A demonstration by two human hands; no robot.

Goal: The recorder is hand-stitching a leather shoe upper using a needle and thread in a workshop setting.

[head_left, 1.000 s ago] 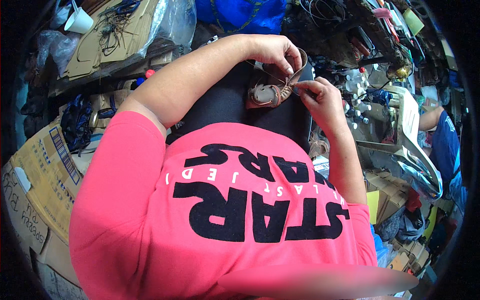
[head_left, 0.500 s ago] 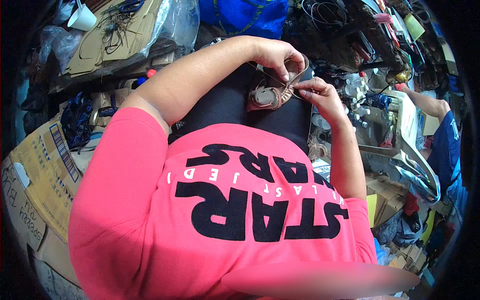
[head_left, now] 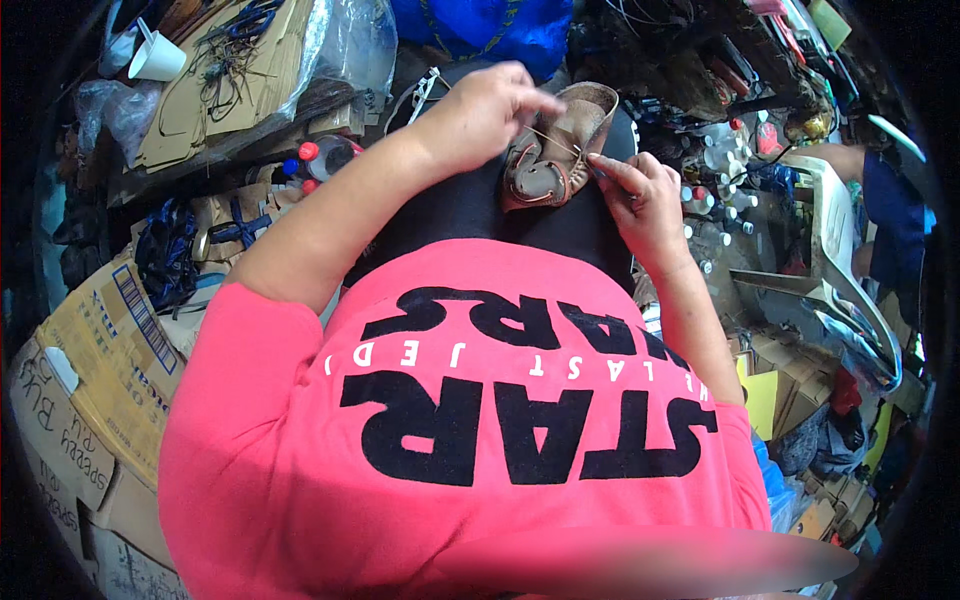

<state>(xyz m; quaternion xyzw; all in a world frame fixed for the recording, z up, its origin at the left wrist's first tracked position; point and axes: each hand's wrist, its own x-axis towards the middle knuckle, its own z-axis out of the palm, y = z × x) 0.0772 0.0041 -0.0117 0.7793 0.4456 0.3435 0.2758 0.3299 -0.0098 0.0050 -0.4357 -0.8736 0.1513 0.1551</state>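
Brown shoe (head_left: 537,182) touches the right hand (head_left: 648,203); the left hand (head_left: 484,112) blurs near it. I can't tell either grip.

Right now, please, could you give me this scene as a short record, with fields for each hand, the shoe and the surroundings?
Left hand: beside the brown shoe, fingertips blurred
Right hand: fingertips at the shoe's gathered edge; exact grip unclear
Shoe: on dark trousers, thin thread across it
Left side: white cup, flat cardboard
Right side: plastic bottles
Top: blue bag
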